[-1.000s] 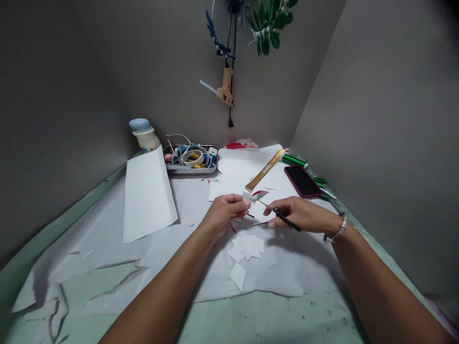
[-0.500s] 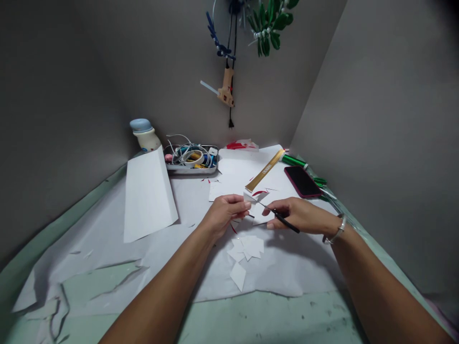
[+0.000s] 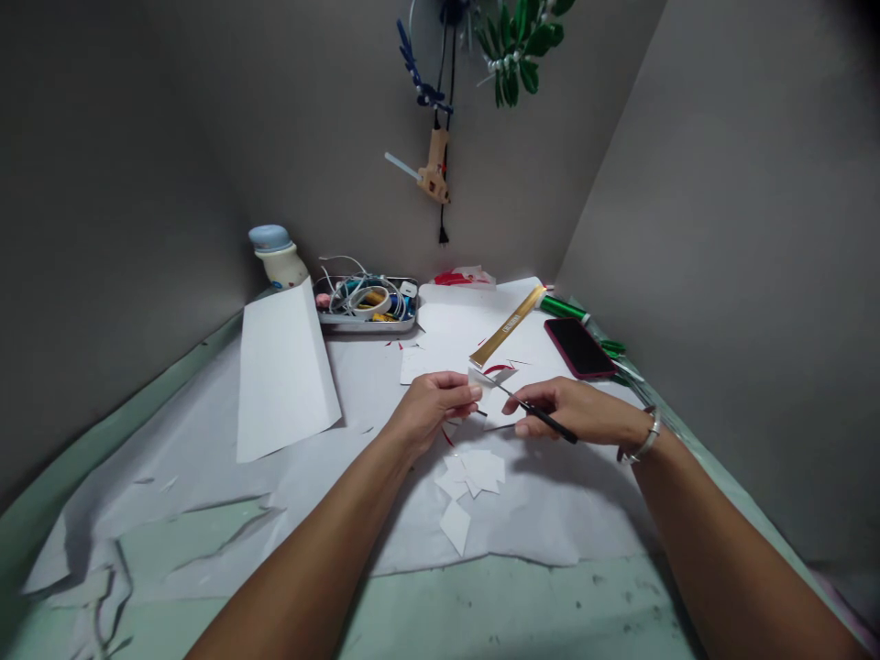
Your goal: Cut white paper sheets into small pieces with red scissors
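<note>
Pinched in my left hand point(image 3: 440, 403) is a small piece of white paper point(image 3: 479, 377). My right hand point(image 3: 574, 411) is closed on black-handled scissors point(image 3: 540, 417), whose blades reach left to that paper. Just below my hands, several cut white paper pieces point(image 3: 481, 471) overlap in a small pile, and a diamond-shaped piece point(image 3: 456, 527) lies at its lower edge. Behind my fingers, a gold strip point(image 3: 507, 327) lies slantwise over white sheets point(image 3: 454, 321).
A metal tray point(image 3: 368, 325) of cords and tape stands at the back, beside a bottle with a blue lid point(image 3: 280, 259). A folded white sheet point(image 3: 283, 376) lies left, a phone point(image 3: 579, 348) right. A glue gun point(image 3: 434, 170) hangs on the wall.
The scissors and my right hand have shifted very slightly, with the blades still at the paper. My left hand keeps its hold in almost the same place.
</note>
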`<action>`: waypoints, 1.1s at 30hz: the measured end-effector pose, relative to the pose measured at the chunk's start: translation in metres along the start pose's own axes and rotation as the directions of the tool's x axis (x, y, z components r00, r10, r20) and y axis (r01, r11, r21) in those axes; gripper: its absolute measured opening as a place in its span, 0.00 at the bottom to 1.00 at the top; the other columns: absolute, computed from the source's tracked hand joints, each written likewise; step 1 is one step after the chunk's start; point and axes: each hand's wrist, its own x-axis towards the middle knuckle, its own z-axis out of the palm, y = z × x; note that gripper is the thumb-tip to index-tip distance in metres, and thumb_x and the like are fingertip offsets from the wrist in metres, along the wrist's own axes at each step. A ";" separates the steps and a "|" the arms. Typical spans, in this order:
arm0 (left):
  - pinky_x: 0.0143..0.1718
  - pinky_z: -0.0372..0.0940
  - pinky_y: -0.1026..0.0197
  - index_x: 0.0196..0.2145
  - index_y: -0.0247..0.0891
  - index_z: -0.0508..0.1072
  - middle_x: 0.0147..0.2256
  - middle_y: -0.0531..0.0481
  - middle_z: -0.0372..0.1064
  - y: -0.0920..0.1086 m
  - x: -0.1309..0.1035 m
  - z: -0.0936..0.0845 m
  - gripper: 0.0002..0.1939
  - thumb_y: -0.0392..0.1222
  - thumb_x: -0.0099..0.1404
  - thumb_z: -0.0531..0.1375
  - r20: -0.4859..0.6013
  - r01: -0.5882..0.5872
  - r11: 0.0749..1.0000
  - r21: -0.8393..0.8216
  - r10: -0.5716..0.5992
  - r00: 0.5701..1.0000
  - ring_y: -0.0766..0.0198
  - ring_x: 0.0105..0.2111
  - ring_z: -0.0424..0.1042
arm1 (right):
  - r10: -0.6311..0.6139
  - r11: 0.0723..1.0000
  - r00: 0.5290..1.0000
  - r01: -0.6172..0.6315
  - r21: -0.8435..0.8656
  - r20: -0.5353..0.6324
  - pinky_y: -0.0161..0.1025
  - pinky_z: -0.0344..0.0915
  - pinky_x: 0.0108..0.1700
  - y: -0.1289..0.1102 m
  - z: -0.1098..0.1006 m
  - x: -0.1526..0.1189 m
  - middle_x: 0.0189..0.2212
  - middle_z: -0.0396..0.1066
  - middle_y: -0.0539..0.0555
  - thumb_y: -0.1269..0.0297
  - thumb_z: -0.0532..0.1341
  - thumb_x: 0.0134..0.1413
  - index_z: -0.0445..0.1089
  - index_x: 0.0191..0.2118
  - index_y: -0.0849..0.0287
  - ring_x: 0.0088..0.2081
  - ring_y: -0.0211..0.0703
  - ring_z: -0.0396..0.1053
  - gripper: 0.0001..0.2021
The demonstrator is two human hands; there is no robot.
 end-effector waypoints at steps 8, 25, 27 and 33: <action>0.28 0.59 0.64 0.24 0.32 0.73 0.23 0.50 0.67 0.001 0.000 0.001 0.09 0.39 0.48 0.68 -0.010 0.007 1.000 0.002 -0.007 1.000 0.70 0.23 0.65 | 0.007 1.000 1.000 -0.007 -0.012 -0.015 0.32 0.50 0.23 -0.001 0.000 0.000 0.22 0.61 0.47 0.48 0.63 0.45 0.73 0.41 0.57 0.23 0.34 0.54 0.21; 0.30 0.62 0.63 0.25 0.32 0.73 0.24 0.49 0.67 0.000 0.000 -0.001 0.10 0.40 0.48 0.68 -0.006 0.030 1.000 0.000 -0.030 1.000 0.68 0.25 0.66 | 0.011 1.000 1.000 -0.012 -0.014 -0.025 0.32 0.47 0.23 -0.001 0.002 0.001 0.20 0.57 0.44 0.48 0.63 0.46 0.72 0.39 0.57 0.22 0.33 0.51 0.20; 0.30 0.62 0.63 0.25 0.32 0.73 0.24 0.49 0.66 -0.001 0.001 -0.002 0.10 0.40 0.49 0.68 0.000 0.031 1.000 0.004 -0.031 1.000 0.69 0.25 0.66 | 0.017 1.000 1.000 -0.017 -0.011 -0.020 0.32 0.46 0.22 -0.001 0.002 0.001 0.19 0.56 0.44 0.48 0.63 0.46 0.72 0.39 0.58 0.22 0.33 0.50 0.19; 0.30 0.60 0.65 0.26 0.31 0.72 0.25 0.50 0.66 -0.003 0.002 -0.004 0.10 0.40 0.51 0.67 0.028 0.049 0.999 0.015 -0.049 0.998 0.71 0.24 0.65 | 0.013 1.000 1.000 -0.013 -0.006 -0.025 0.31 0.47 0.22 -0.001 0.003 0.002 0.19 0.55 0.44 0.50 0.64 0.46 0.72 0.38 0.59 0.21 0.32 0.50 0.18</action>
